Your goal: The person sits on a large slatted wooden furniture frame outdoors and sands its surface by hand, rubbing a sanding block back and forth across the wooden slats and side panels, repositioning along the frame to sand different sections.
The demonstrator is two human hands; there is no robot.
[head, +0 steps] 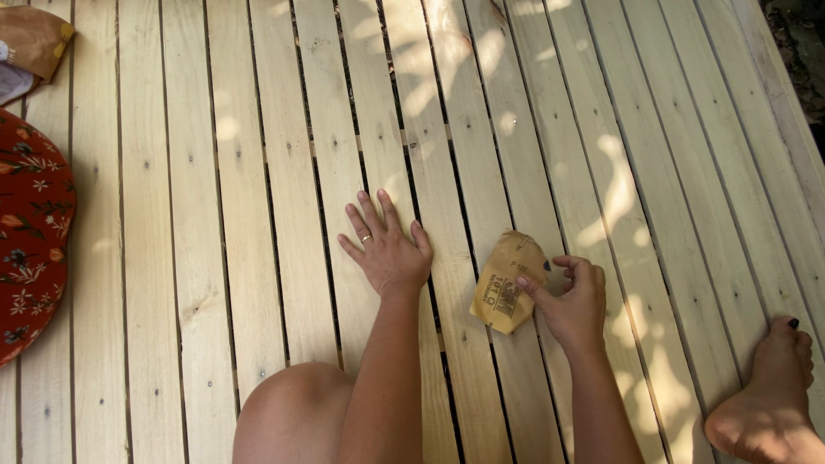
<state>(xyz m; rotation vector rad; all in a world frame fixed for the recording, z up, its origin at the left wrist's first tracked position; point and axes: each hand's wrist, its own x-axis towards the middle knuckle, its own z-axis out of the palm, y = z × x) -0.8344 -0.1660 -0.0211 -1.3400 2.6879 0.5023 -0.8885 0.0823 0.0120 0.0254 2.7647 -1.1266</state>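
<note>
My left hand [387, 249] lies flat on a pale wooden slatted surface [258, 172], fingers spread, a ring on one finger; it holds nothing. My right hand [571, 301] pinches a folded sheet of tan sandpaper [507, 282] with dark print on its back, pressed against a slat just right of the left hand. The two hands are about a hand's width apart.
A round red cushion with a flower pattern [30, 241] lies at the left edge. A tan cloth item [34, 39] sits in the top left corner. My knee [292, 412] and a bare foot [769, 395] rest on the slats. Dappled shade falls across the boards.
</note>
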